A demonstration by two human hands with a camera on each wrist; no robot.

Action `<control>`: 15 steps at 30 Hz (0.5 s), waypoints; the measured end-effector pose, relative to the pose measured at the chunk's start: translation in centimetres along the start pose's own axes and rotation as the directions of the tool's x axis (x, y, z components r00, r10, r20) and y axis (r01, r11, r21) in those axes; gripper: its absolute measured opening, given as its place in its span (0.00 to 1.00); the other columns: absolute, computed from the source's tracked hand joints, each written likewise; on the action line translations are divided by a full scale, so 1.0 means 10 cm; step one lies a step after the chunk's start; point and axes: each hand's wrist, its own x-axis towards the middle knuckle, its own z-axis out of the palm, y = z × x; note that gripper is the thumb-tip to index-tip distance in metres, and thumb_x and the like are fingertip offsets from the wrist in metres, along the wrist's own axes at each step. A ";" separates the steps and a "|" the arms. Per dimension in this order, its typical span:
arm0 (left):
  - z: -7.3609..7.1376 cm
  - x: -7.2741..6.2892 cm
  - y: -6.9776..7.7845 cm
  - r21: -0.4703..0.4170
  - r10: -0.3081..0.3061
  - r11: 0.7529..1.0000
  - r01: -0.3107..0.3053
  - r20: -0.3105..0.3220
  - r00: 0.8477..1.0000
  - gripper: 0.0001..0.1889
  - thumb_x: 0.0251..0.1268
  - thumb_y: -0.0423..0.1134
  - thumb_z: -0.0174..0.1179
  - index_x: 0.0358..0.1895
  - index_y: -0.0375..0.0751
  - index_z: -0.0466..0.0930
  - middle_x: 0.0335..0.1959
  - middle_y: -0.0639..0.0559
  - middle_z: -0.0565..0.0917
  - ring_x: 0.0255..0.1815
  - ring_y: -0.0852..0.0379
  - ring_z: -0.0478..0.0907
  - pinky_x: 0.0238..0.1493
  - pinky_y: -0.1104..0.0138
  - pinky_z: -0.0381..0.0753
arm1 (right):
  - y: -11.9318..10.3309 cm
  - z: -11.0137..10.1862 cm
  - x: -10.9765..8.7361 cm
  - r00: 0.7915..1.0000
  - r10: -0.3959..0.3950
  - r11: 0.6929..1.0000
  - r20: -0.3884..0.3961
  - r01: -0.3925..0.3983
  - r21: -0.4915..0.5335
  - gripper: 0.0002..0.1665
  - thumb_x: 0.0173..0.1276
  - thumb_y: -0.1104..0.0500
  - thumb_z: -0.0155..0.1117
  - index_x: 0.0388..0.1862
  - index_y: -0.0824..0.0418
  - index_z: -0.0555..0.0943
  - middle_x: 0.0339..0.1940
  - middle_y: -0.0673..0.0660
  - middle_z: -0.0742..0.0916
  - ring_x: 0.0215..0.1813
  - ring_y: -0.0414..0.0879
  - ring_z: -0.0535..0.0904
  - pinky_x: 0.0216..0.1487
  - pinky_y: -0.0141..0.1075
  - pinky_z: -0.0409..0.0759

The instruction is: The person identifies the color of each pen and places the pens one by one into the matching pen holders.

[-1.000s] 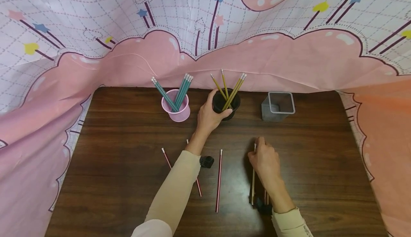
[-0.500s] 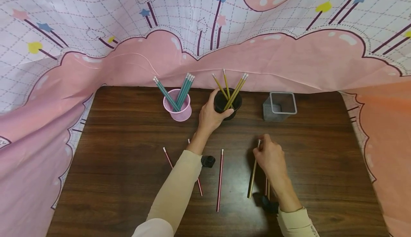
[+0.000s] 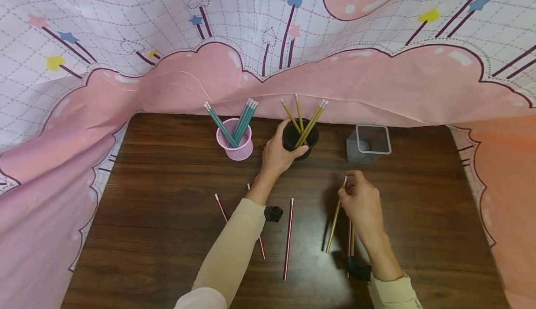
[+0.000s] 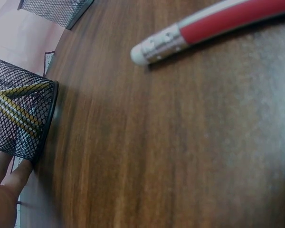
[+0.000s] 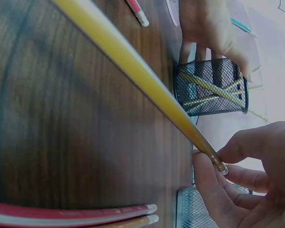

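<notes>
My left hand [image 3: 274, 155] grips a black mesh pencil cup [image 5: 211, 83] at the back middle of the table, thumb on the near side and fingers round the far side. Several yellow pencils [image 3: 311, 123] lean inside that cup, erasers up. With my right hand [image 3: 363, 203] I pinch one more yellow pencil [image 3: 333, 227] between thumb and fingers, close to its eraser. It is tilted, eraser end raised and the other end low over the table. Beneath my right forearm lie a red pencil [image 5: 85, 213] and a yellow pencil [image 5: 133, 221] side by side, partly hidden.
A pink mesh cup [image 3: 240, 153] with several teal pencils [image 3: 247, 120] stands left of the black one. At the right is a square grey mesh holder [image 3: 356, 153]. Red pencils [image 3: 289, 239] lie on the wooden table [image 3: 159, 216], some under my left arm. A patterned cloth [image 3: 356, 85] hangs behind.
My right hand has shifted slightly right and away from me, raising the eraser end of the yellow pencil off the table. My left hand stays on the black cup.
</notes>
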 end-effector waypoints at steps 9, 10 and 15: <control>0.00 -0.01 0.00 -0.007 0.013 1.000 -0.013 0.002 1.000 0.49 0.47 0.64 0.73 0.74 0.67 0.58 0.62 0.46 0.80 0.57 0.45 0.79 0.54 0.48 0.77 | 0.00 -0.05 0.04 0.999 -0.017 1.000 -0.028 0.017 0.006 0.22 0.57 0.69 0.62 0.53 0.64 0.78 0.31 0.57 0.87 0.33 0.52 0.86 0.31 0.46 0.79; 0.00 -0.01 0.00 -0.007 0.014 1.000 -0.014 0.001 1.000 0.48 0.47 0.64 0.73 0.74 0.67 0.58 0.62 0.47 0.80 0.57 0.45 0.79 0.54 0.48 0.77 | 0.00 -0.06 0.05 0.999 -0.020 1.000 -0.029 0.021 0.005 0.22 0.57 0.69 0.62 0.53 0.64 0.78 0.31 0.57 0.87 0.33 0.52 0.86 0.31 0.46 0.79; 0.00 -0.01 0.00 -0.005 0.022 1.000 -0.022 0.003 1.000 0.48 0.48 0.64 0.73 0.74 0.66 0.58 0.62 0.48 0.80 0.57 0.46 0.79 0.54 0.49 0.77 | -0.03 -0.09 0.08 0.999 -0.023 1.000 -0.033 0.023 0.011 0.22 0.58 0.69 0.62 0.54 0.63 0.78 0.31 0.57 0.88 0.32 0.51 0.86 0.32 0.46 0.79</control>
